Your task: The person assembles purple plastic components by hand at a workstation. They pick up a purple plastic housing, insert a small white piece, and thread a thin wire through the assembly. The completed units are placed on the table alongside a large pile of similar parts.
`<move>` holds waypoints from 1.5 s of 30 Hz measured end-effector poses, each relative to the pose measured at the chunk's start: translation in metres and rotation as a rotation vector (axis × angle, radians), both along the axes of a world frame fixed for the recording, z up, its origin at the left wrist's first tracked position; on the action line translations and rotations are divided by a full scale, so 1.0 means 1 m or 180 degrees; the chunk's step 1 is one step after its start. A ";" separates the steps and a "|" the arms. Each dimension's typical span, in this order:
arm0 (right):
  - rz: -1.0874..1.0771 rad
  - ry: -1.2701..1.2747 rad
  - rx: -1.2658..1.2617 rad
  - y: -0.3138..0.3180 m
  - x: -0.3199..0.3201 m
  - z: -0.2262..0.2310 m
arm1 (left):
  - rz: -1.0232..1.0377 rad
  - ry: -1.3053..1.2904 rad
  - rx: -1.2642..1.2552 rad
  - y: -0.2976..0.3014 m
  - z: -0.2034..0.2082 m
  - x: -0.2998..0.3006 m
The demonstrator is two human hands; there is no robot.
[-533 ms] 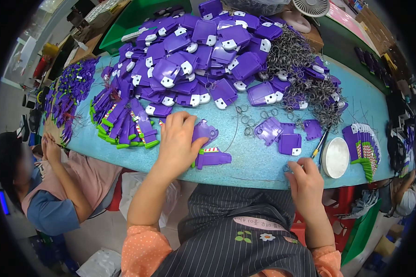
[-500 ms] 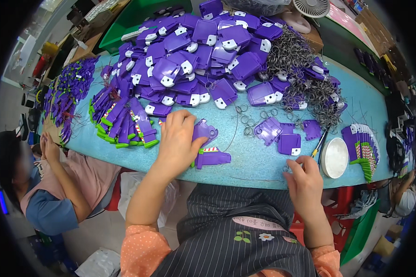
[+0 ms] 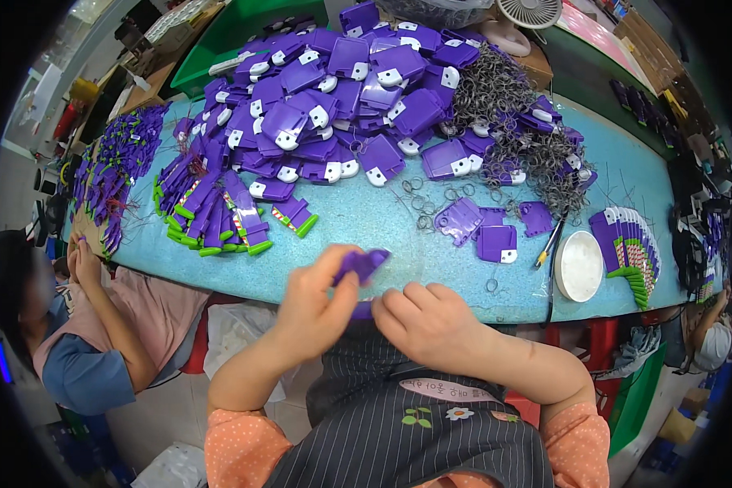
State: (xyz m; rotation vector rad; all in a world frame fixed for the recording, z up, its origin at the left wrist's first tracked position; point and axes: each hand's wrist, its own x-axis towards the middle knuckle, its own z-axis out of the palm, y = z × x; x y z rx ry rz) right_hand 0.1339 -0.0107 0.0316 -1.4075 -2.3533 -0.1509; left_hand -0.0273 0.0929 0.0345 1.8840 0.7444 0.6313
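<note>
My left hand (image 3: 315, 302) is closed round a thin purple plastic plate (image 3: 366, 265), raised just off the table's front edge. Close beside it, my right hand (image 3: 428, 322) has its fingers curled over a purple plastic part (image 3: 363, 310); only a short end shows, the rest being covered. A purple part with a green tip and striped edge (image 3: 294, 218) lies on the table beyond my left hand. Right of my hands lie a purple housing with a white corner (image 3: 496, 243), loose purple plates (image 3: 535, 218) and a single wire spring (image 3: 491, 285).
A large heap of purple housings (image 3: 346, 98) covers the back, with tangled springs (image 3: 504, 93) beside it. A white bowl (image 3: 579, 267), a yellow-tipped tool (image 3: 548, 248) and fanned parts (image 3: 626, 252) stand right. Green-tipped parts (image 3: 211, 213) lie left, where a person (image 3: 98, 325) sits.
My left hand has picked up the purple plate and brought it toward me. My right hand has moved left from the lone spring to the purple part, now off its earlier spot.
</note>
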 end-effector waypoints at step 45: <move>-0.1815 0.2589 -0.0125 -0.063 0.028 -0.002 | -0.0416 -0.1290 -0.2914 -0.101 -0.033 0.035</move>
